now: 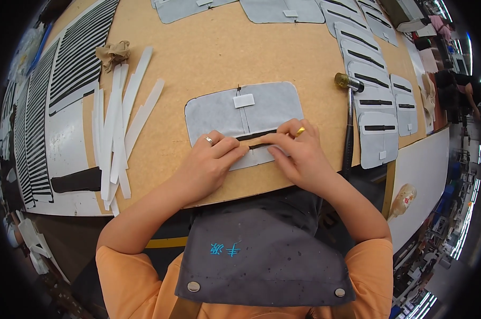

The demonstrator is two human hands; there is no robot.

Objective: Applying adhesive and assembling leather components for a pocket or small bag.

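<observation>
A grey felt-like panel (219, 111) with rounded corners lies flat on the brown worktable (208, 48), a small white tab (244, 100) near its top. A black strip (257, 135) runs across its lower part. My left hand (208, 162) presses fingertips on the panel's lower left, a ring on one finger. My right hand (299, 151) pinches and presses the black strip from the right, also with a ring. Both hands touch the panel and strip; neither lifts them.
A hammer (349, 114) with a brass head lies right of the panel. Finished grey panels with black strips (376, 101) are stacked in a row at the right. White backing strips (118, 122) lie at the left, beside sheets of black strips (75, 53). A crumpled rag (113, 52) sits beyond.
</observation>
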